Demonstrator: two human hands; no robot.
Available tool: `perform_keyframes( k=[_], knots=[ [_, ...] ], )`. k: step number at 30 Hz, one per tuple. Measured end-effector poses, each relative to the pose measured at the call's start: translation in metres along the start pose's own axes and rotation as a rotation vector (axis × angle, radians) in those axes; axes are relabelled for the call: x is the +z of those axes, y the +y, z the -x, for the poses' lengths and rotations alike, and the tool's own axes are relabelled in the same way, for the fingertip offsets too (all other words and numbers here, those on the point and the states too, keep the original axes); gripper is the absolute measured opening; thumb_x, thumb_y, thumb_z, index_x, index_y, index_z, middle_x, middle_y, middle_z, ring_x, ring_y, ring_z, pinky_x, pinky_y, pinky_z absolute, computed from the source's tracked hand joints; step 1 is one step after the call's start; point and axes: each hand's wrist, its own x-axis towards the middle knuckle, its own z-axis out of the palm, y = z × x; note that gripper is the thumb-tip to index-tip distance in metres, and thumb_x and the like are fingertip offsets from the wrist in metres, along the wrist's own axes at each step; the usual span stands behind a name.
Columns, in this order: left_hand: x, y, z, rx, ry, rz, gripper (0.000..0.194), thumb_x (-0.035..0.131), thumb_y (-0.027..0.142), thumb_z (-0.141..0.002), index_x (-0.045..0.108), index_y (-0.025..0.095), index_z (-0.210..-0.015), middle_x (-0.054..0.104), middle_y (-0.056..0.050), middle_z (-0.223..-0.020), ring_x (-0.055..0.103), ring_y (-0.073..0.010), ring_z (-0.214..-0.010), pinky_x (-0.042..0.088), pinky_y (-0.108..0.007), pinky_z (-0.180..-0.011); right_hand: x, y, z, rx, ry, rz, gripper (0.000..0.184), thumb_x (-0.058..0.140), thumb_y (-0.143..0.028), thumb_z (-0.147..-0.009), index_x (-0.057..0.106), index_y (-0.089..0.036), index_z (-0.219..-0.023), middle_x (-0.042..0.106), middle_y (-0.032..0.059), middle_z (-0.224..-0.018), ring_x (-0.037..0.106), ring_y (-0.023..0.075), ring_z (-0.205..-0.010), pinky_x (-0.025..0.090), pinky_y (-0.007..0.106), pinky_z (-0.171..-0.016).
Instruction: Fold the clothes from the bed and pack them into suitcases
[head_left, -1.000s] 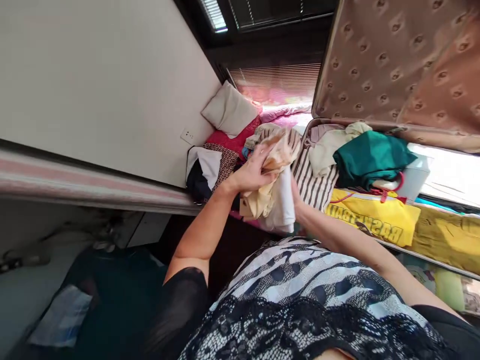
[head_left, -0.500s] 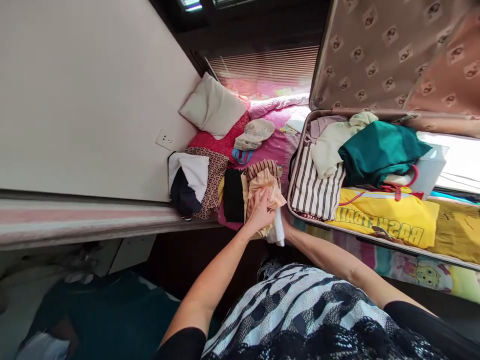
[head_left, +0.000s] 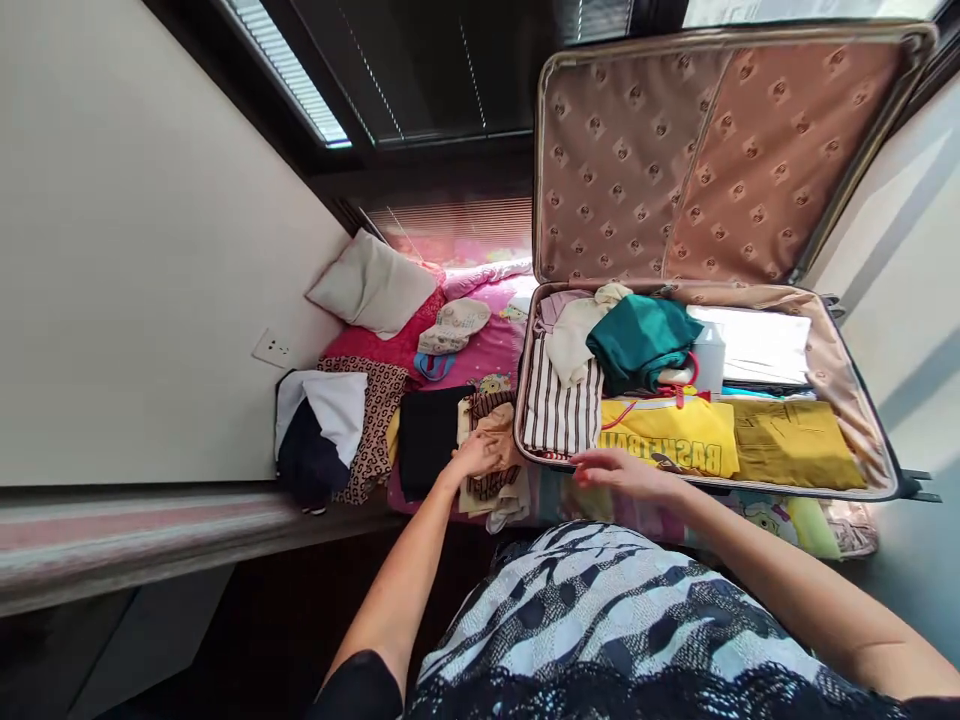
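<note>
My left hand [head_left: 477, 456] lies on a crumpled peach garment [head_left: 498, 424], its fingers stretched over the cloth. Beneath it is a stack with brown-striped and cream cloth, and a folded black garment [head_left: 431, 432] lies to its left. My right hand [head_left: 616, 472] is held with fingers apart and nothing in them, at the front rim of the open suitcase [head_left: 787, 494]. Closest to it inside are a folded striped garment [head_left: 562, 405] and a yellow garment with lettering [head_left: 675, 435]. Behind them sit a cream garment [head_left: 574, 345] and a dark green one [head_left: 641, 340].
Left of the stack, white cloth [head_left: 330, 400] and navy cloth [head_left: 311, 455] lie over a patterned brown cloth [head_left: 382, 400]. A pillow [head_left: 379, 285] leans by the wall, near a patterned cap [head_left: 454, 325]. The suitcase lid [head_left: 675, 160] stands upright by the window.
My right hand has left the stack of clothes and moved right to the suitcase rim. My left hand stays on the peach garment. The view has turned right, showing the whole suitcase.
</note>
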Motion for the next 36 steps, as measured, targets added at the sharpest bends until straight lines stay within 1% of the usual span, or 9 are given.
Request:
perform_keyframes(
  k=[3, 6, 10, 15, 20, 23, 27, 31, 36],
  knots=[
    [-0.036, 0.021, 0.000, 0.030, 0.161, 0.028, 0.044, 0.059, 0.028, -0.099, 0.069, 0.020, -0.141, 0.070, -0.012, -0.132, 0.069, -0.0245, -0.126, 0.052, -0.035, -0.111, -0.073, -0.012, 0.009, -0.130, 0.372, 0.099, 0.053, 0.069, -0.044, -0.085, 0.073, -0.017, -0.131, 0.078, 0.0110, -0.115, 0.074, 0.0257, -0.109, 0.058, 0.041, -0.103],
    [-0.053, 0.073, -0.008, 0.175, 0.353, 0.151, 0.037, 0.057, 0.025, -0.098, 0.073, 0.018, -0.131, 0.071, -0.012, -0.127, 0.069, -0.0231, -0.119, 0.052, -0.035, -0.112, -0.143, -0.010, 0.007, -0.010, 0.796, 0.386, 0.043, 0.058, -0.029, -0.087, 0.075, -0.015, -0.125, 0.079, 0.0126, -0.111, 0.075, 0.0262, -0.103, 0.060, 0.041, -0.099],
    [-0.050, 0.167, -0.034, 0.416, 0.351, 0.283, 0.036, 0.062, 0.020, -0.093, 0.073, 0.019, -0.127, 0.072, -0.011, -0.126, 0.068, -0.0245, -0.122, 0.051, -0.038, -0.114, -0.214, -0.008, 0.000, 0.138, 0.991, 0.660, 0.047, 0.048, -0.021, -0.091, 0.073, -0.011, -0.130, 0.076, 0.0186, -0.120, 0.074, 0.0287, -0.109, 0.058, 0.041, -0.102],
    [-0.042, 0.265, -0.095, 0.368, 0.325, 0.328, 0.053, 0.066, 0.022, -0.094, 0.059, 0.010, -0.145, 0.062, -0.022, -0.146, 0.057, -0.0304, -0.142, 0.043, -0.043, -0.123, -0.266, -0.022, -0.024, 0.112, 0.985, 0.781, 0.053, 0.050, -0.021, -0.090, 0.067, -0.008, -0.139, 0.071, 0.0224, -0.127, 0.069, 0.0325, -0.116, 0.054, 0.043, -0.106],
    [-0.036, 0.318, -0.142, 0.100, 0.265, 0.214, 0.077, 0.076, 0.036, -0.094, 0.042, 0.007, -0.156, 0.052, -0.029, -0.154, 0.051, -0.0360, -0.146, 0.041, -0.047, -0.119, -0.294, -0.036, -0.057, 0.079, 0.906, 0.908, 0.066, 0.051, -0.017, -0.089, 0.054, -0.006, -0.155, 0.059, 0.0271, -0.142, 0.058, 0.0361, -0.131, 0.050, 0.045, -0.110],
    [-0.024, 0.332, -0.153, 0.051, 0.227, 0.091, 0.074, 0.081, 0.038, -0.090, 0.049, 0.009, -0.150, 0.059, -0.026, -0.147, 0.053, -0.0359, -0.141, 0.038, -0.049, -0.119, -0.304, -0.044, -0.070, 0.049, 0.793, 1.058, 0.084, 0.056, -0.015, -0.087, 0.036, -0.013, -0.168, 0.044, 0.0273, -0.160, 0.050, 0.0395, -0.139, 0.048, 0.051, -0.111],
    [-0.006, 0.341, -0.153, 0.230, 0.238, -0.076, 0.025, 0.064, 0.025, -0.100, 0.071, 0.017, -0.123, 0.064, -0.020, -0.137, 0.053, -0.0342, -0.134, 0.040, -0.050, -0.114, -0.313, -0.057, -0.083, 0.004, 0.611, 1.294, 0.096, 0.060, -0.011, -0.082, 0.031, -0.032, -0.172, 0.024, 0.0189, -0.174, 0.043, 0.0440, -0.144, 0.046, 0.062, -0.108],
    [0.005, 0.342, -0.148, 0.503, 0.391, -0.214, 0.038, 0.038, 0.014, -0.107, 0.072, 0.019, -0.122, 0.058, -0.019, -0.146, 0.052, -0.0331, -0.131, 0.043, -0.050, -0.108, -0.325, -0.063, -0.091, -0.105, 0.439, 1.414, 0.075, 0.060, -0.013, -0.084, 0.056, -0.033, -0.156, 0.025, 0.0101, -0.176, 0.037, 0.0411, -0.145, 0.043, 0.058, -0.109],
    [0.019, 0.341, -0.142, 0.600, 0.310, -0.234, 0.041, 0.034, 0.017, -0.109, 0.068, 0.018, -0.131, 0.063, -0.018, -0.133, 0.058, -0.0306, -0.122, 0.049, -0.044, -0.102, -0.341, -0.055, -0.087, -0.188, 0.299, 1.473, 0.046, 0.053, -0.010, -0.087, 0.069, -0.020, -0.129, 0.044, 0.0120, -0.165, 0.032, 0.0370, -0.146, 0.038, 0.048, -0.105]
  ],
)
